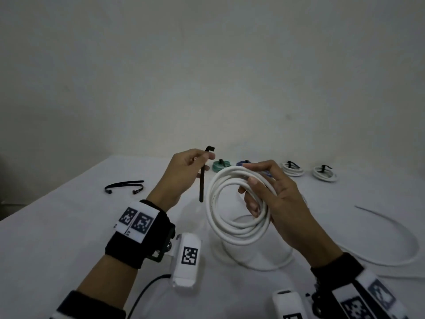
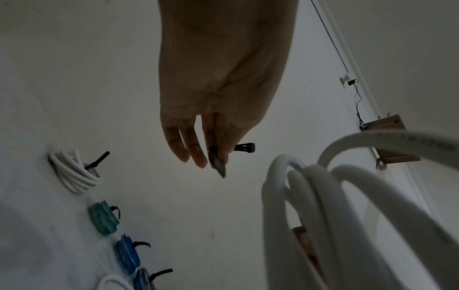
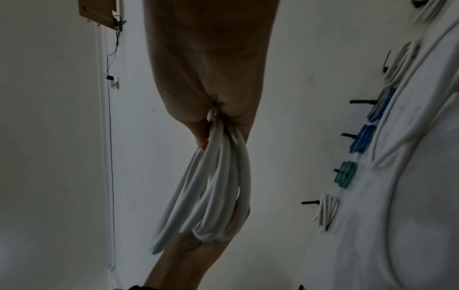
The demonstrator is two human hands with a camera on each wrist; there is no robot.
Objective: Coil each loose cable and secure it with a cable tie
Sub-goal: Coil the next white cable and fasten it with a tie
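My right hand (image 1: 264, 192) grips a coil of thick white cable (image 1: 230, 229) upright above the table, thumb and fingers wrapped round its right side; the right wrist view shows the same white coil (image 3: 218, 192) bunched in the fist. My left hand (image 1: 184, 173) pinches a black cable tie (image 1: 202, 178) near its head, the strap hanging straight down just left of the coil. In the left wrist view the cable tie's head (image 2: 244, 147) sticks out past the fingertips (image 2: 198, 157), with the white coil (image 2: 323, 196) to the right.
Two spare black ties (image 1: 124, 186) lie at the left. Along the far edge sit tied coils: green (image 1: 219, 166), blue (image 1: 243, 163), two white (image 1: 293, 169) (image 1: 325, 172). A loose white cable (image 1: 391, 256) loops over the white table (image 1: 69, 226) at the right.
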